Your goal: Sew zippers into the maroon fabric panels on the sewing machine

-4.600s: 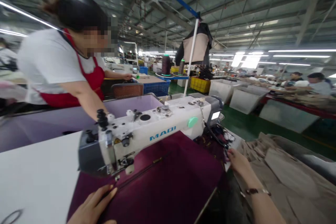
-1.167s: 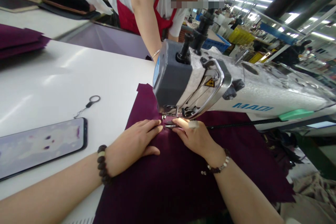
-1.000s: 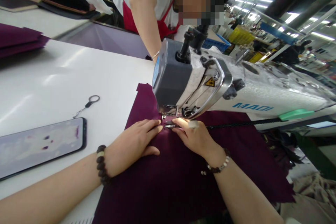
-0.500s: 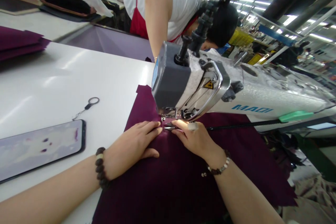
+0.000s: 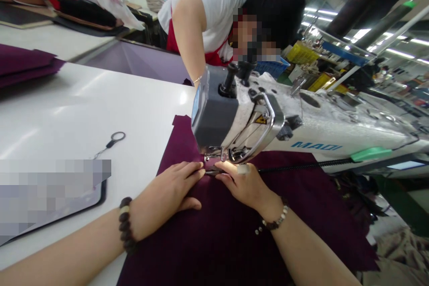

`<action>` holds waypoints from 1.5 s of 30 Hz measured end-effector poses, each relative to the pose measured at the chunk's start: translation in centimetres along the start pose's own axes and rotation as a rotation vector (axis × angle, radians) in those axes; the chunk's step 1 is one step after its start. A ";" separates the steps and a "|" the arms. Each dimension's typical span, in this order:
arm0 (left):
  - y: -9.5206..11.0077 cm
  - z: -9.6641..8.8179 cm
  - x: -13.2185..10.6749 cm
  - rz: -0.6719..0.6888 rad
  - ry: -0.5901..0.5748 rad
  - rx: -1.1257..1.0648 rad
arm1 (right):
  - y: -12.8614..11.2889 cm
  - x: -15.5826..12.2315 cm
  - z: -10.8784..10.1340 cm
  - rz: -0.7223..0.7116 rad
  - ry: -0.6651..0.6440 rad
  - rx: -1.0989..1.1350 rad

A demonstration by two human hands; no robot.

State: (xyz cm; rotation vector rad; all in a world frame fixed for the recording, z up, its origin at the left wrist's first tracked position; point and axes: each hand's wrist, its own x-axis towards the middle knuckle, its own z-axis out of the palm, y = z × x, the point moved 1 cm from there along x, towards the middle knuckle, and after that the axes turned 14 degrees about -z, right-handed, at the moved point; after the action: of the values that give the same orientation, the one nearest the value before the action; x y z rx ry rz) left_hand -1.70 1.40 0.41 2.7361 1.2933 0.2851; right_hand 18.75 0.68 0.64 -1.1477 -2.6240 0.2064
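Observation:
A dark maroon fabric piece [image 5: 228, 232] lies on the white table [image 5: 77, 111] under the head of a white sewing machine [image 5: 268, 120]. My left hand [image 5: 167, 192] lies flat on the fabric, fingers stretched toward the presser foot [image 5: 214, 156]. On the other side of the foot my right hand [image 5: 243, 183] presses the fabric, fingers extended, fingertips by a black zipper [image 5: 301, 166] that runs off to the right. Both wrists wear bead bracelets.
A phone [image 5: 50, 192] lies flat at the left, with a small key ring [image 5: 115, 137] beyond it. Folded maroon fabric [image 5: 23, 62] sits at the far left. A person in a white shirt and red apron [image 5: 208, 13] leans over the table behind the machine.
My hands have stayed at the presser foot for the last second. The person behind the machine has bent lower. Earlier, my right hand was out at the fabric's right edge.

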 end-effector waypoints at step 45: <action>0.1 0.0 -0.1 -0.022 -0.009 -0.003 | -0.1 0.1 0.6 -0.048 -0.032 -0.201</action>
State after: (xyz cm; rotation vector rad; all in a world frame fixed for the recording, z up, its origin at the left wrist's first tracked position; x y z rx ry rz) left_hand -1.70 1.32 0.43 2.7160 1.3188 0.2720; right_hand 18.44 0.62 0.09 -1.1488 -2.7474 -0.0508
